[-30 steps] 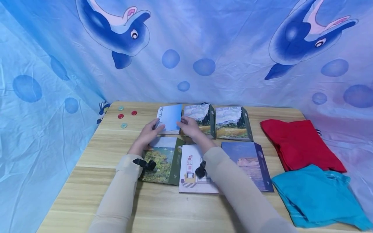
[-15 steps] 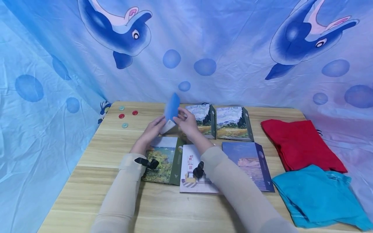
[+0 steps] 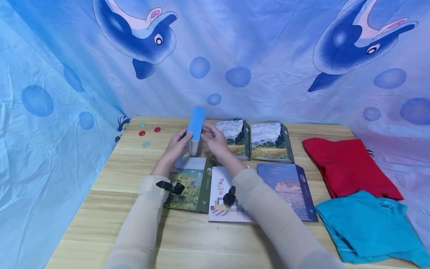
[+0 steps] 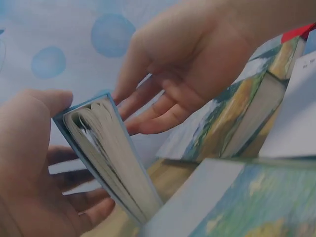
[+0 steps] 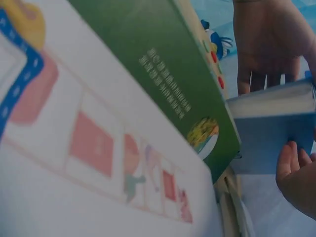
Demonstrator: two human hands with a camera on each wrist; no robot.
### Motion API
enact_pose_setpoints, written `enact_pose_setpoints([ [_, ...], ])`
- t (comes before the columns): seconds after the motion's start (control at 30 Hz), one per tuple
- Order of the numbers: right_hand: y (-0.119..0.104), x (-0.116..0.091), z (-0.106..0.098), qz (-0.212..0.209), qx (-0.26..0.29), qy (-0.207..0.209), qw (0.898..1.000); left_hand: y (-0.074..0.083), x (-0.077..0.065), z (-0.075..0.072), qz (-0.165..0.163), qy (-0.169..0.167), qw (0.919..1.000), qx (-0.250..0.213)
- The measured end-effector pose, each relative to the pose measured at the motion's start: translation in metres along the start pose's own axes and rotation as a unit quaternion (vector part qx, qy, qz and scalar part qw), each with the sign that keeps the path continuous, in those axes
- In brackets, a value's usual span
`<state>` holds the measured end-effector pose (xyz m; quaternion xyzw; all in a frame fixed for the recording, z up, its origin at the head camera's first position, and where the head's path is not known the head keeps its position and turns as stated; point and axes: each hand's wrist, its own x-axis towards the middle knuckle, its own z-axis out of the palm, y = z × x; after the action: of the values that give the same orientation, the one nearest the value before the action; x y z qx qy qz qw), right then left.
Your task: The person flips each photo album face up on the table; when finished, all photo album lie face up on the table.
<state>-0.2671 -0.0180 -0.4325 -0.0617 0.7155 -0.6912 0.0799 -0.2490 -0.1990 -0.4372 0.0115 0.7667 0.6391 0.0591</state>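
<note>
A blue photo album [image 3: 196, 125] stands on edge near the back of the table, its narrow side turned up. My left hand [image 3: 174, 147] holds it, the thumb over the top edge and the fingers along the left cover. In the left wrist view its page edges [image 4: 113, 153] show between the covers. My right hand [image 3: 217, 142] is at the other cover, fingertips touching it in the right wrist view, where the blue cover [image 5: 266, 131] faces the camera. Just in front of the album lies a green-spined album [image 3: 186, 186] with a painted tree.
Two matching landscape albums [image 3: 267, 138] stand to the right. A white illustrated album [image 3: 223, 213] and a purple seascape album [image 3: 285, 186] lie in front. Red cloth [image 3: 349, 164] and teal cloth [image 3: 369, 228] are at the right, several buttons [image 3: 142, 133] at back left.
The blue album has been tipped up from showing its lettered front cover to standing on edge, its narrow side up. Both hands stayed around it; the other albums have not moved.
</note>
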Motion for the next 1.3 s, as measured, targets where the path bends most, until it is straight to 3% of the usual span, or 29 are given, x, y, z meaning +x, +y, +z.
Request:
enact_pose_setpoints([
  [0.13,0.008,0.002,0.000,0.027,-0.004,-0.037,0.999,-0.004,-0.001,-0.008,-0.010,0.037,0.9993,-0.007],
  [0.33,0.023,0.005,-0.003,0.124,-0.006,-0.087,0.988,-0.007,-0.004,-0.020,-0.045,0.112,0.9924,-0.021],
  [0.43,0.026,0.005,-0.005,0.149,0.002,-0.107,0.983,-0.014,-0.003,-0.027,-0.057,0.121,0.9908,-0.017],
  [0.63,0.021,0.004,-0.009,0.154,0.007,-0.112,0.982,-0.032,0.000,-0.037,-0.060,0.110,0.9868,0.103],
  [0.8,0.018,0.001,-0.010,0.151,0.032,-0.090,0.984,-0.041,0.003,-0.038,-0.063,0.075,0.9843,0.147],
  [0.87,0.016,-0.001,-0.010,0.144,0.029,-0.079,0.986,-0.043,0.003,-0.037,-0.066,0.060,0.9835,0.157],
  [1.1,0.017,-0.003,-0.016,0.127,-0.017,-0.061,0.990,-0.041,0.004,-0.033,-0.064,0.065,0.9843,0.151],
  [1.3,0.015,-0.006,-0.026,0.104,-0.028,-0.069,0.992,-0.029,0.003,-0.023,-0.026,0.105,0.9790,0.173],
])
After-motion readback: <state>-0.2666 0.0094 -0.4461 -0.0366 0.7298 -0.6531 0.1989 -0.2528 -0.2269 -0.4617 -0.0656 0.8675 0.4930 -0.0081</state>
